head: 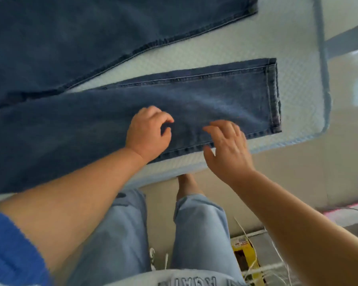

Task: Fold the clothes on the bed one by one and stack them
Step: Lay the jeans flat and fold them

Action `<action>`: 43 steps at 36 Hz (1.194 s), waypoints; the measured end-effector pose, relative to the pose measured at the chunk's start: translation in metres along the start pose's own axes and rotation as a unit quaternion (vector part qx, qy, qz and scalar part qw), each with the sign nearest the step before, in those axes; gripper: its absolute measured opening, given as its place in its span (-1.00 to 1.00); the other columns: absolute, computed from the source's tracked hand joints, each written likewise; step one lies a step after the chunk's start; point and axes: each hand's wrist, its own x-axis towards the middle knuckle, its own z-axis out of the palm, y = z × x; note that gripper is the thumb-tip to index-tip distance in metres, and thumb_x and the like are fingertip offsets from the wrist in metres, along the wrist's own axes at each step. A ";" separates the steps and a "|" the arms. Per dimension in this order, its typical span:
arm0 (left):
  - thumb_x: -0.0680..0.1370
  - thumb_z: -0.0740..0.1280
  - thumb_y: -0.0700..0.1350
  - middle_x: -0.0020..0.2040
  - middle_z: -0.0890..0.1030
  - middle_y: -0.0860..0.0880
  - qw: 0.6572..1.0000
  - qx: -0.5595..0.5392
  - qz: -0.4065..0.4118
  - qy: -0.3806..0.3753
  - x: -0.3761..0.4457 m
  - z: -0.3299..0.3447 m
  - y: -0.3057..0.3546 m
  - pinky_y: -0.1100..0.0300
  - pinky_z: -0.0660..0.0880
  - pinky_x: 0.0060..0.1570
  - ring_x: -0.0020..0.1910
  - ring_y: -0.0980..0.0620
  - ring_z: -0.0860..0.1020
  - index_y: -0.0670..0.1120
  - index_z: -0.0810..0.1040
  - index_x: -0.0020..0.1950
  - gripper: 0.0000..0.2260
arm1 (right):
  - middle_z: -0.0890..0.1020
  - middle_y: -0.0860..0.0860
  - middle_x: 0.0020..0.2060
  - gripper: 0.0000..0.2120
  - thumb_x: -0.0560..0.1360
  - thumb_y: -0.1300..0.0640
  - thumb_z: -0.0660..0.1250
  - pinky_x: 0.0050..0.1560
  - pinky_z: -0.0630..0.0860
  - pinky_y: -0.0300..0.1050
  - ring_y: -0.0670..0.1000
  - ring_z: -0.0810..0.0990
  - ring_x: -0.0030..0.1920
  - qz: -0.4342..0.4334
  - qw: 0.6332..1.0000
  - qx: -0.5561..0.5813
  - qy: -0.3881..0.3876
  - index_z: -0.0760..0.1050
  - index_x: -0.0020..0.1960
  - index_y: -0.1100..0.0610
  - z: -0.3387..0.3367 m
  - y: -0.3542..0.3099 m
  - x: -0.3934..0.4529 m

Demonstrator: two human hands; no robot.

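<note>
The left hand is laid knuckles-up with fingers curled loosely on the near leg of the dark jeans, while the right hand is held spread and empty over its lower seam.

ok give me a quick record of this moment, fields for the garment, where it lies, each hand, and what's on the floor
garment: dark blue jeans, spread flat, legs apart
near leg: hem pointing toward the bed's corner
surface: pale quilted mattress
left hand: resting on the near leg, fingers curled, gripping nothing clearly
right hand: open, fingers spread over the leg's near edge
folding: not yet begun on this pair
floor: yellow box by the person's feet
</note>
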 end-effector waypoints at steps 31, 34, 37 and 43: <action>0.46 0.31 -0.20 0.18 0.50 -0.17 0.922 -0.085 -0.334 0.176 -0.248 -0.037 -0.286 0.03 0.35 0.19 0.17 -0.16 0.44 -0.14 0.53 0.24 -0.66 | 0.43 0.18 0.24 -0.59 0.49 0.12 0.31 0.28 0.24 0.12 0.23 0.32 0.25 -0.051 0.950 -0.297 -0.083 0.40 0.32 0.14 0.136 -0.174 -0.011; 0.48 0.30 -0.13 0.13 0.49 -0.11 0.843 -0.201 -0.458 0.196 -0.253 -0.040 -0.303 0.13 0.38 -0.01 0.01 -0.06 0.46 -0.10 0.52 0.17 -0.73 | 0.44 0.16 0.23 -0.58 0.49 0.08 0.32 0.30 0.26 0.12 0.22 0.35 0.25 -0.074 0.945 -0.305 -0.087 0.40 0.32 0.13 0.153 -0.194 -0.008; 0.48 0.31 -0.06 -0.04 0.57 -0.08 0.758 -0.329 -0.533 0.182 -0.252 -0.045 -0.324 0.20 0.35 -0.15 -0.12 -0.05 0.50 -0.16 0.53 0.04 -0.78 | 0.51 0.13 0.11 -0.72 0.51 0.13 0.26 0.20 0.31 0.09 0.20 0.41 0.14 -0.080 0.941 -0.316 -0.095 0.47 0.21 0.12 0.166 -0.207 -0.004; 0.47 0.41 -0.06 -0.32 0.55 -0.07 0.562 -0.579 -0.551 0.212 -0.244 -0.061 -0.350 0.15 0.53 -0.20 -0.35 0.02 0.54 -0.14 0.49 -0.26 -0.79 | 0.56 0.08 0.01 -0.82 0.54 0.16 0.17 0.09 0.33 0.02 0.13 0.44 0.04 -0.038 0.937 -0.325 -0.120 0.48 0.10 0.11 0.171 -0.208 -0.018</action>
